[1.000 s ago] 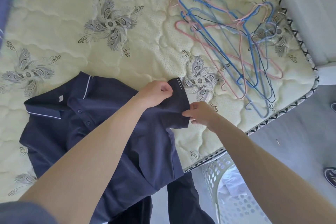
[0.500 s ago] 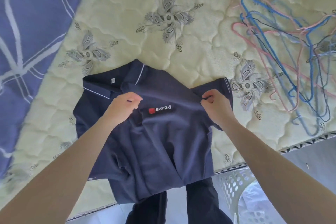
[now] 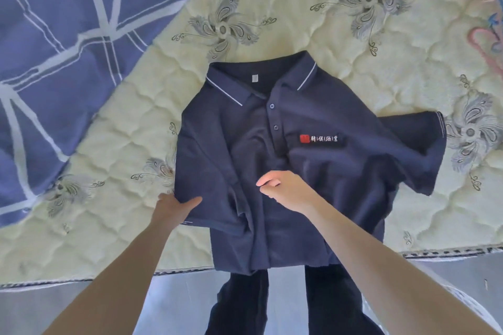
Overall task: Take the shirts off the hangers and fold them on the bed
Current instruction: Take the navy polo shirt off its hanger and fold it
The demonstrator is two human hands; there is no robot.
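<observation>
A navy polo shirt [image 3: 321, 171] with a white-piped collar and a chest label lies front up on the cream quilted mattress [image 3: 114, 144], its hem hanging over the near edge. My left hand [image 3: 174, 207] grips the shirt's left sleeve edge, thumb on top of the fabric and fingers underneath. My right hand [image 3: 285, 190] pinches the cloth at the shirt's middle, below the button placket. The right sleeve [image 3: 424, 149] is spread out flat to the right.
A blue blanket with white lines [image 3: 68, 49] covers the bed's far left. Pink and blue hangers [image 3: 490, 43] show at the right edge. My dark trouser legs [image 3: 299, 302] stand against the mattress edge, with grey floor on either side.
The view swung left, putting the hangers nearly out of frame. My left hand moved from the chest to the left sleeve edge. My right hand left the right sleeve and now pinches the shirt's middle.
</observation>
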